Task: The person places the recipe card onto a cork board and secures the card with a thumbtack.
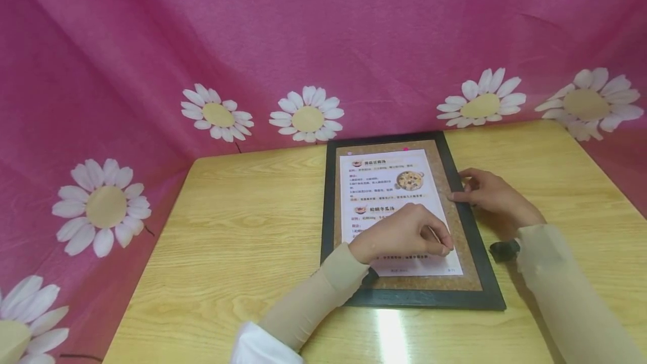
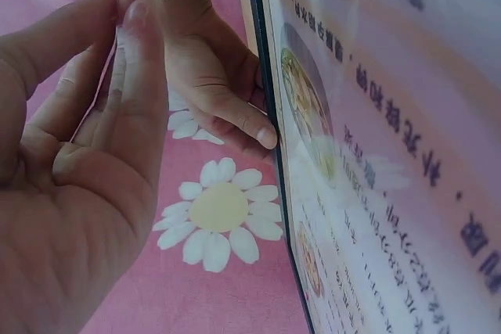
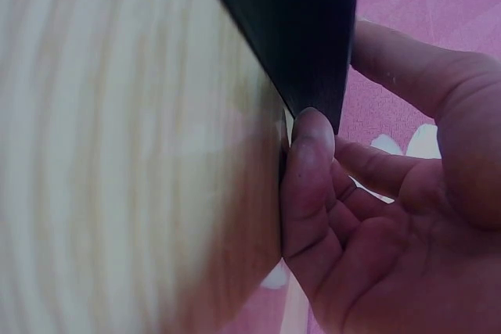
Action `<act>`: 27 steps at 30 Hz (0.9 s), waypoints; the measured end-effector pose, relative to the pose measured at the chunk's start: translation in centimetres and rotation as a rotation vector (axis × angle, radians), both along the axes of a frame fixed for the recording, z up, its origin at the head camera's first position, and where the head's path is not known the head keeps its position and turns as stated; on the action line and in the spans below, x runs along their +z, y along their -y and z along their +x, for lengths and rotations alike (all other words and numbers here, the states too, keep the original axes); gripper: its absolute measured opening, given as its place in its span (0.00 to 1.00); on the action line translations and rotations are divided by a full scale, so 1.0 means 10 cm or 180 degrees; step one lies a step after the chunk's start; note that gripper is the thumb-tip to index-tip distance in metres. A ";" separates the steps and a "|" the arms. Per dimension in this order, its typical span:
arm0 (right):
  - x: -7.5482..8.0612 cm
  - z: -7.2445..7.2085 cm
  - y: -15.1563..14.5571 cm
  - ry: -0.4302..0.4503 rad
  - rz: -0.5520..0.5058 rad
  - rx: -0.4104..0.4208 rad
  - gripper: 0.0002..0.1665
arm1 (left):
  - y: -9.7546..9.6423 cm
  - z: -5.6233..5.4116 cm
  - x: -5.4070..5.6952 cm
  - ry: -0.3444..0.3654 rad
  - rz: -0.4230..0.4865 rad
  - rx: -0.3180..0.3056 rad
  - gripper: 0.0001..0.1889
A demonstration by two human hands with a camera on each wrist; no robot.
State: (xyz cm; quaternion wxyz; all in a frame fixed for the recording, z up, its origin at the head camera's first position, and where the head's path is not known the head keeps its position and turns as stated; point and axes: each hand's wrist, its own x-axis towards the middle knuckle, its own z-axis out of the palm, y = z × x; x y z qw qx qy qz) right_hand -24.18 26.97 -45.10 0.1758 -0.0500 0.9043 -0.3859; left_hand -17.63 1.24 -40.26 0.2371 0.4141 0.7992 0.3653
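Observation:
A cork board with a black frame (image 1: 329, 201) lies on the table, and a recipe sheet (image 1: 376, 181) printed with Chinese text and a food picture covers much of its cork. Small pink pins (image 1: 406, 149) show at the sheet's top edge. My left hand (image 1: 399, 232) is over the lower part of the sheet, thumb and fingertips (image 2: 135, 17) brought together; I cannot tell whether anything tiny is between them. At the board's right side, my right hand (image 1: 497, 195) grips the frame, thumb on top, with a finger (image 3: 309, 170) at its underside.
The wooden table (image 1: 242, 223) extends to both sides of the board. Behind and to the left hangs a pink cloth (image 1: 303, 32) with white daisies, meeting the table's back edge. A black wrist mount (image 1: 504, 250) sits at the right sleeve.

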 end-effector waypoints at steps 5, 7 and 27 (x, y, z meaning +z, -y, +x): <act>0.02 0.00 -0.01 0.0036 -0.0030 -0.0033 0.47 | -0.03 -0.01 -0.01 -0.0029 -0.0056 -0.0154 0.05; 0.03 0.01 -0.03 0.0130 -0.0115 -0.0090 0.48 | -0.06 -0.02 -0.01 -0.0114 -0.0054 -0.0236 0.04; -0.01 0.09 0.04 0.0659 -0.0865 -0.0401 0.49 | -0.61 0.14 -0.08 -0.0677 -0.1783 -0.0497 0.08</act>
